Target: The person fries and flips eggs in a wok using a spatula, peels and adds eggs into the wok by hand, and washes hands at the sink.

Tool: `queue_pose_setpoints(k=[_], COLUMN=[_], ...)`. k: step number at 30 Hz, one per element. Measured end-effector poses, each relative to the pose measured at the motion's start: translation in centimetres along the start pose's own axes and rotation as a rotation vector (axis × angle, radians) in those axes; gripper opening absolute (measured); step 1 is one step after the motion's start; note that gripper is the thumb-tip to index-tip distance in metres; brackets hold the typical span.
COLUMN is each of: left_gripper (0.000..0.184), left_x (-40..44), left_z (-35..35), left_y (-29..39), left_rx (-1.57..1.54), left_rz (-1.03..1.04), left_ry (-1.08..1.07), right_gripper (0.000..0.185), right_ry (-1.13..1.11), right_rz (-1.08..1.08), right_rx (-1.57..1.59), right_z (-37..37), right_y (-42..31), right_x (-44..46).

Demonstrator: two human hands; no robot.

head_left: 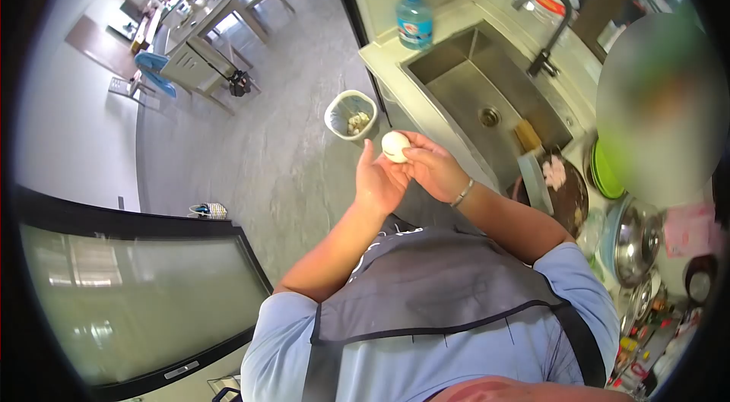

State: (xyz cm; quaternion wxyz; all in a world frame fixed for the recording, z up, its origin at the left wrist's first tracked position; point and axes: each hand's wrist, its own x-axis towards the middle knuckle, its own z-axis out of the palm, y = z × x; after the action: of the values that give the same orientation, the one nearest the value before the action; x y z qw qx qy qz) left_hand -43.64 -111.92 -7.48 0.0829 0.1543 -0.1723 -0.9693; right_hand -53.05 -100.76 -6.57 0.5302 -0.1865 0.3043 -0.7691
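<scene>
A round, pale cream thing (395,147), smooth with a short dark slit on its side, is up in front of my apron; its exact kind does not show. My right hand (432,162), with a bracelet at the wrist, is closed on it between thumb and fingers. My left hand (380,183) is just below and beside it, palm up and thumb stretched away. Its other fingers are partly hidden behind the right hand and the round thing. Beyond both hands a white lined bin (330,115) stands on the floor with pale scraps inside.
To the right is a steel sink (449,71) with a dark faucet (561,30) and a blue bottle (414,22) at its corner. A cleaver (536,183) and pinkish meat (555,172) lie on a round chopping board (572,201). A dark-framed glass panel (144,295) is at left.
</scene>
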Motion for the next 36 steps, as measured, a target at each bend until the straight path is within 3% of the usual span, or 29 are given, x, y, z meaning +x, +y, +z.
queue_pose_setpoints(k=[4, 8, 11, 14, 15, 16, 18, 20, 23, 27, 33, 36], left_gripper=[0.062, 0.077, 0.075, 0.088, 0.090, 0.092, 0.093, 0.089, 0.084, 0.070, 0.062, 0.059], left_x=[6.5, 13.8, 19.7, 23.5, 24.0, 24.3, 25.1, 26.4, 28.4, 31.0, 32.3, 33.3], left_z=[-1.0, -5.0, -11.6, -18.9, -21.3, -23.0, -24.8, -24.8, -22.7, -20.2, -13.1, -9.4], left_y=[8.3, 17.0, 22.5, 26.5, 27.2, 28.1, 29.0, 29.3, 28.8, 26.7, 21.6, 18.1], left_rx=[-0.094, -0.102, -0.123, 0.042, 0.039, 0.039, 0.043, 0.047, 0.090, 0.178, 0.407, 0.472], left_rz=[0.177, 0.205, 0.220, 0.197, 0.168, 0.142, 0.098, 0.061, -0.053, -0.240, -0.516, -0.612], left_ry=[0.010, 0.059, 0.329, 0.790, 0.796, 0.795, 0.770, 0.713, 0.515, 0.350, 0.292, 0.170], right_gripper=[0.043, 0.047, 0.054, 0.055, 0.055, 0.049, 0.043, 0.032, 0.032, 0.029, 0.023, 0.025], right_ry=[-0.016, 0.113, 0.189, 0.328, 0.384, 0.536, 0.569, 0.512, 0.390, 0.360, 0.888, 1.009], right_rz=[-0.054, -0.083, -0.038, 0.075, 0.119, 0.127, 0.237, 0.240, 0.198, 0.012, -0.435, -0.464], right_rx=[-0.048, -0.118, -0.198, -0.424, -0.529, -0.461, -0.101, 0.150, 0.275, 0.210, -0.028, -0.300], right_z=[0.5, -0.9, -3.9, -7.4, -8.8, -10.3, -12.5, -12.9, -10.8, -11.7, -22.7, -28.7], right_y=[-0.4, 1.4, 4.4, 6.8, 7.7, 8.6, 8.7, 8.1, 4.6, -1.3, -13.3, -19.8], right_x=[12.1, 23.9, 32.0, 38.4, 40.1, 41.6, 43.0, 43.2, 41.4, 34.6, 18.2, 12.1])
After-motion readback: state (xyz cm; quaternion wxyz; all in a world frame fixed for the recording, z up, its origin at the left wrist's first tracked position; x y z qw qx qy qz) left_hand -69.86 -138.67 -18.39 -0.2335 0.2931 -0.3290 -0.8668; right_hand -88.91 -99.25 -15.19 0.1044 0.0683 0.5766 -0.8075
